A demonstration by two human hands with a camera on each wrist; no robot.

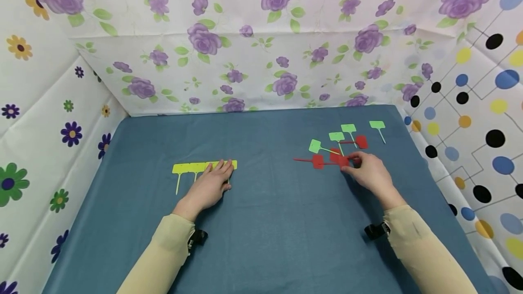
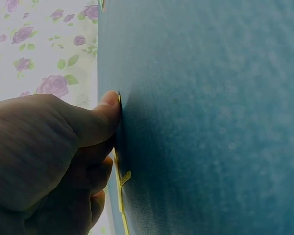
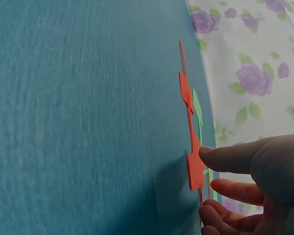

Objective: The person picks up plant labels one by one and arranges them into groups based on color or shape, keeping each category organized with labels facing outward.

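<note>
Yellow T-shaped plant labels stand edge to edge in a row on the left, thin stems toward the person. Over the right end of that row rests my left hand, fingers extended and pressing on the labels, hiding part of them. In the left wrist view its thumb lies at a yellow label's edge. My right hand is at the loose red plant labels, thumb and fingers bent around the nearest red head. The right wrist view shows the thumb touching a red label, fingertips a little apart from it.
Several green plant labels lie scattered behind and among the red ones, some overlapping. One green label lies apart at the far right. Blue cloth covers the table; flowered sheets and a dotted sheet enclose it.
</note>
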